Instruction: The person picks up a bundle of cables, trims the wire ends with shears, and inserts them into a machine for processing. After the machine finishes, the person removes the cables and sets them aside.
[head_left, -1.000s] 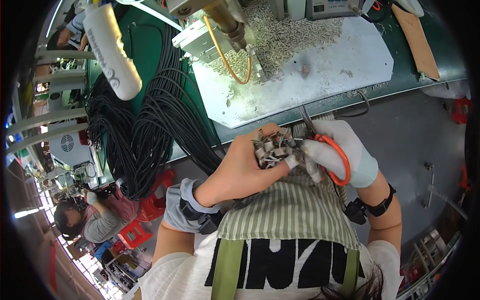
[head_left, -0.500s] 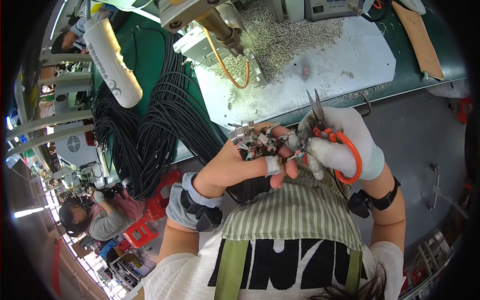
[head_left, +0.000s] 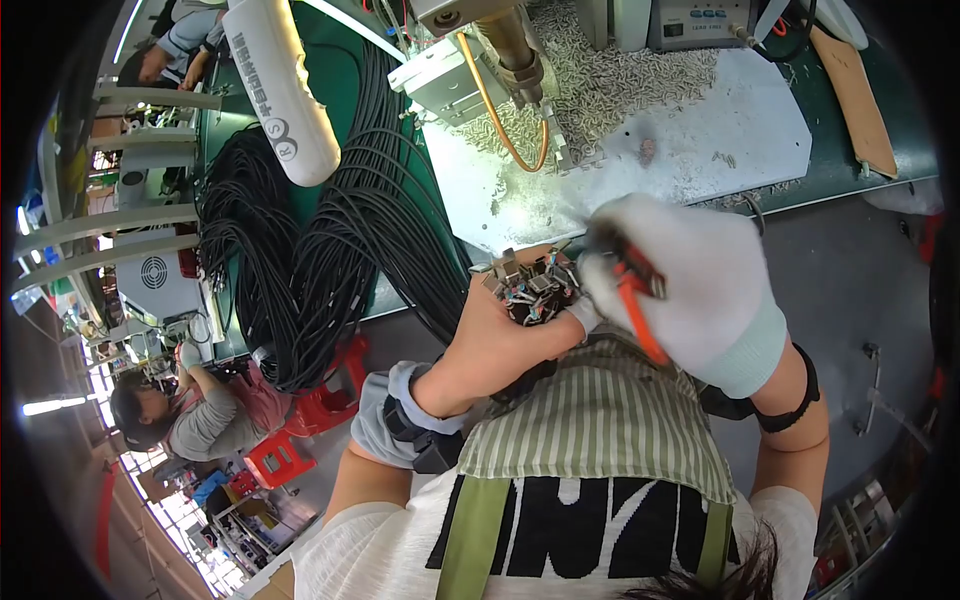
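Note:
My bare left hand (head_left: 490,345), with tape round its thumb tip, is closed around a bundle of cable ends with metal connectors (head_left: 538,288). Small coloured wires show among the connector shells. Black cables trail from that bundle toward the left. Just right of it is my right hand (head_left: 705,285), in a white glove with dark, dirty fingertips, closed on scissors (head_left: 640,312) with orange handles. Motion smears the glove's fingers, and the blades cannot be made out. Whether the right fingertips touch the connectors is unclear.
A machine head (head_left: 520,70) with an orange tube stands over a white board (head_left: 720,130) strewn with small metal pieces. Thick coils of black cable (head_left: 350,240) lie left. A tubular lamp (head_left: 285,95) hangs there. Far left, a person (head_left: 200,410) sits near red stools (head_left: 280,455).
My right hand has drawn back from the connectors it was fingering, and the scissors have turned in its grip. My left hand has closed more tightly round the bundle. The view has shifted slightly.

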